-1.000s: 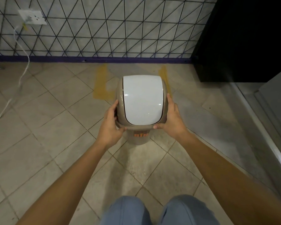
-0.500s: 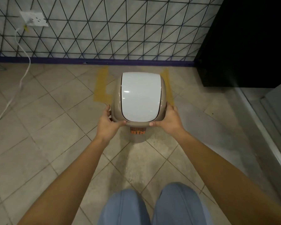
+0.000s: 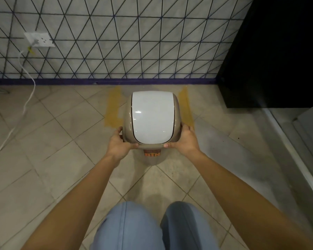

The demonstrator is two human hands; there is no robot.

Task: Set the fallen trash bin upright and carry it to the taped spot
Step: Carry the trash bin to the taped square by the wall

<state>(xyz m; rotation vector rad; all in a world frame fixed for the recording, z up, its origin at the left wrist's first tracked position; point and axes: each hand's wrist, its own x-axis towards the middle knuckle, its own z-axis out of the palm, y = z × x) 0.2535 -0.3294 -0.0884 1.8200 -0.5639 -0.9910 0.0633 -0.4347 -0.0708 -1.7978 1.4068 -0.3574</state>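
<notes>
Left hand: the left hand [image 3: 118, 146] is clasped on the near left corner of the trash bin [image 3: 127, 121], thumb laid along the front rim, fingers wrapped round the side.
Right hand: the right hand [image 3: 185, 142] holds the near right corner the same way, thumb on the front rim pointing inward, fingers curled behind the side.
Grip: both hands are closed on the bin's beige top section, one on each side of the lid.
Lid: the white swing lid [image 3: 153, 117] faces up, glossy, framed by the beige rim.
Label: an orange label [image 3: 152, 153] shows just below the front rim, between the two thumbs.
Bin: upright; whether its base touches the floor cannot be told from above.
Taped spot: two yellow tape strips, one [image 3: 113, 107] to the bin's left and one [image 3: 185, 103] to its right, lie on the floor [image 3: 52, 141] near the wall edge; the bin sits between them.
Wall: the wall [image 3: 134, 38] with its triangle pattern stands just beyond the tape, with a purple skirting along the floor edge.
Socket: a white socket [image 3: 39, 39] on the wall's left, with a white cable [image 3: 28, 98] trailing down onto the floor's left side.
Cabinet: a dark cabinet [image 3: 278, 51] fills the far right corner.
Legs: blue trousers [image 3: 134, 228] at the near edge.
</notes>
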